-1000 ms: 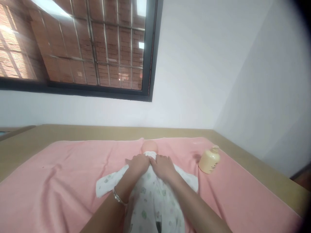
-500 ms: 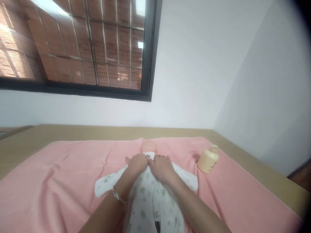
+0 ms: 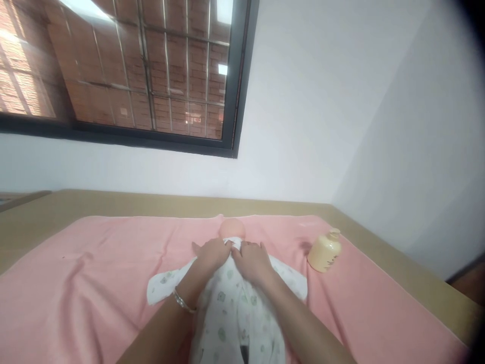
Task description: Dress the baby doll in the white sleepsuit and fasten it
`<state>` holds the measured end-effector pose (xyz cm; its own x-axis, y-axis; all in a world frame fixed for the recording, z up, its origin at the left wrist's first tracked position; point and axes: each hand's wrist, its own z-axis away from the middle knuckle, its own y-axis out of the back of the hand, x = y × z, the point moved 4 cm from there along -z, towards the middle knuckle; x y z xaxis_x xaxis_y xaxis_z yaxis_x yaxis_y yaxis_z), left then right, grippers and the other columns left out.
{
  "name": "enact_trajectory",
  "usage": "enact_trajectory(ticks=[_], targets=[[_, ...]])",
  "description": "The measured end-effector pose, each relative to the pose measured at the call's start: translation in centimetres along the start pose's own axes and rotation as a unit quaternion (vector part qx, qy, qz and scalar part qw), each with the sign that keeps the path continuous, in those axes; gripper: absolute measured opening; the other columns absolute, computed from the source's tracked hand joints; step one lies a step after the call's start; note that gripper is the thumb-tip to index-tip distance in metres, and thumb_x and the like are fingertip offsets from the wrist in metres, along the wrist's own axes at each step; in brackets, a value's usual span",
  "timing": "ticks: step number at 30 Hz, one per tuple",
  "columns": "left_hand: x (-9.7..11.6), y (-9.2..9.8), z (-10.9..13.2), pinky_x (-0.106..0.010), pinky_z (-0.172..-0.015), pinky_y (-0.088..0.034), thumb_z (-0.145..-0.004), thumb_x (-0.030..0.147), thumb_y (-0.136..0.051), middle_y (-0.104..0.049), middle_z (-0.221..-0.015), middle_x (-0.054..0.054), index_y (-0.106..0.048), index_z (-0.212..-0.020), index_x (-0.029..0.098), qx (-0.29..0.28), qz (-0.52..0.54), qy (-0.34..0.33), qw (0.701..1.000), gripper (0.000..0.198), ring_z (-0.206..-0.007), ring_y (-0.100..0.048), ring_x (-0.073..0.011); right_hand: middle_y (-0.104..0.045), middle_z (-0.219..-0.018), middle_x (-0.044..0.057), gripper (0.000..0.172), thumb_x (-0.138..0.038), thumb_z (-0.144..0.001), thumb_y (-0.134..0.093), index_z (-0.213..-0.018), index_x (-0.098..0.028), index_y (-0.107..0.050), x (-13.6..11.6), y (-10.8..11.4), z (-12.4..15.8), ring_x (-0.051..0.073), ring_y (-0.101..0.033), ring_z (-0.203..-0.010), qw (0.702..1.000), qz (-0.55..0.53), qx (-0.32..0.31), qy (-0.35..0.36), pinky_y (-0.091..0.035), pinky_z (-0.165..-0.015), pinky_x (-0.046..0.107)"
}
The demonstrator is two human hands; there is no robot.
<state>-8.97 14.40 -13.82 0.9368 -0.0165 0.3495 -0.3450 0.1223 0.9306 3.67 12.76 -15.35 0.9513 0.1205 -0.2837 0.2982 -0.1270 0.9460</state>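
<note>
A white baby garment with small green prints [image 3: 223, 303] lies spread over a doll, its sleeves out to both sides. The doll's round pinkish head [image 3: 232, 228] shows above the collar. My left hand [image 3: 214, 253], with a bracelet at the wrist, has its fingers closed on the left side of the garment's neckline. On the right side of the neckline, my right hand [image 3: 253, 260] pinches the cloth, its thumb close to the other hand. The doll's body is hidden under the cloth.
A pink blanket [image 3: 125, 273] covers much of the wooden surface [image 3: 182, 204]. The pale yellow bottle [image 3: 325, 251] is on the blanket at the right. Behind are a white wall and a dark-framed barred window [image 3: 231, 101].
The camera view has tilted slightly. My left hand has shifted a little to the left; both hands stay on the neckline.
</note>
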Motion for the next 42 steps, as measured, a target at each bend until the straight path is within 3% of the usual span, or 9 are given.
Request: enact_trajectory(ticks=[5,9,12,18,21,26,32,38,42], targets=[[0.6,0.3,0.7,-0.067,-0.100,0.009,-0.090,0.043,-0.031,-0.069,-0.096,-0.011,-0.068,-0.085,0.018,0.038,-0.057,-0.037,0.997,0.045,-0.102,-0.057,-0.0310,-0.065,-0.099,0.017,0.062,-0.052,-0.093,-0.016,-0.095,-0.013,-0.065,1.2,-0.2,-0.5,0.029,-0.057,-0.096,0.994,-0.044,-0.084,-0.050,-0.025,-0.096,0.050],[0.4,0.1,0.3,-0.067,-0.101,0.010,-0.087,0.035,-0.040,-0.069,-0.097,-0.010,-0.068,-0.085,0.018,0.038,-0.070,-0.036,0.996,0.032,-0.100,-0.058,-0.0298,-0.064,-0.098,0.018,0.060,-0.049,-0.093,-0.018,-0.098,-0.010,-0.064,0.0,0.1,0.1,0.030,-0.055,-0.098,1.000,0.008,-0.001,-0.004,-0.019,-0.099,0.051],[0.0,-0.2,-0.3,-0.070,-0.100,0.002,-0.089,0.037,-0.033,-0.068,-0.102,-0.010,-0.067,-0.086,0.020,0.012,-0.033,-0.016,0.999,0.038,-0.104,-0.056,-0.0308,-0.064,-0.097,0.018,0.058,-0.047,-0.093,-0.020,-0.099,-0.009,-0.063,-0.4,0.1,0.2,0.029,-0.055,-0.097,1.000,0.023,0.018,0.010,-0.020,-0.099,0.050],[0.7,0.3,0.4,-0.055,-0.104,-0.019,-0.089,0.037,-0.033,-0.066,-0.106,-0.012,-0.065,-0.095,0.017,0.035,-0.059,-0.043,0.997,0.039,-0.103,-0.058,-0.0271,-0.063,-0.105,0.017,0.064,-0.054,-0.092,-0.015,-0.095,-0.013,-0.065,2.3,-0.2,-1.3,0.029,-0.057,-0.097,0.989,-0.077,-0.112,-0.058,-0.033,-0.090,0.043],[0.6,0.3,0.3,-0.052,-0.101,-0.024,-0.084,0.033,-0.042,-0.066,-0.105,-0.011,-0.065,-0.094,0.018,0.035,-0.066,-0.034,0.997,0.029,-0.102,-0.058,-0.0269,-0.064,-0.100,0.017,0.064,-0.051,-0.094,-0.014,-0.094,-0.012,-0.065,1.5,0.3,-0.7,0.028,-0.057,-0.096,0.996,-0.040,-0.074,-0.032,-0.025,-0.096,0.047],[-0.2,-0.3,-0.5,-0.059,-0.095,-0.027,-0.086,0.039,-0.033,-0.067,-0.104,-0.010,-0.066,-0.088,0.021,-0.011,-0.010,-0.008,1.000,0.038,-0.100,-0.058,-0.0296,-0.065,-0.094,0.016,0.056,-0.046,-0.095,-0.019,-0.097,-0.012,-0.063,-0.9,0.7,0.6,0.027,-0.056,-0.096,0.999,0.013,0.005,0.034,-0.012,-0.103,0.048],[0.6,0.2,0.4,-0.055,-0.101,-0.022,-0.087,0.041,-0.034,-0.066,-0.107,-0.012,-0.065,-0.093,0.019,0.027,-0.059,-0.040,0.997,0.039,-0.105,-0.057,-0.0285,-0.065,-0.100,0.017,0.060,-0.047,-0.095,-0.014,-0.097,-0.013,-0.063,1.0,0.0,-0.6,0.027,-0.056,-0.099,0.994,-0.032,-0.096,-0.033,-0.022,-0.098,0.048],[-0.7,-0.5,-1.0,-0.047,-0.088,-0.038,-0.086,0.049,-0.031,-0.067,-0.105,-0.013,-0.066,-0.091,0.019,-0.008,0.026,-0.021,0.999,0.047,-0.099,-0.059,-0.0299,-0.064,-0.101,0.017,0.052,-0.044,-0.094,-0.021,-0.102,-0.012,-0.061,-0.6,0.7,0.7,0.028,-0.055,-0.100,0.999,0.003,-0.016,0.029,-0.015,-0.101,0.049],[-0.9,-0.7,-1.1,-0.037,-0.080,-0.043,-0.084,0.056,-0.029,-0.067,-0.104,-0.015,-0.065,-0.096,0.017,-0.018,0.057,-0.014,0.998,0.054,-0.097,-0.061,-0.0288,-0.064,-0.102,0.016,0.051,-0.042,-0.094,-0.021,-0.102,-0.012,-0.061,0.7,0.1,-0.3,0.028,-0.056,-0.100,0.998,-0.021,-0.055,-0.026,-0.020,-0.099,0.049]])
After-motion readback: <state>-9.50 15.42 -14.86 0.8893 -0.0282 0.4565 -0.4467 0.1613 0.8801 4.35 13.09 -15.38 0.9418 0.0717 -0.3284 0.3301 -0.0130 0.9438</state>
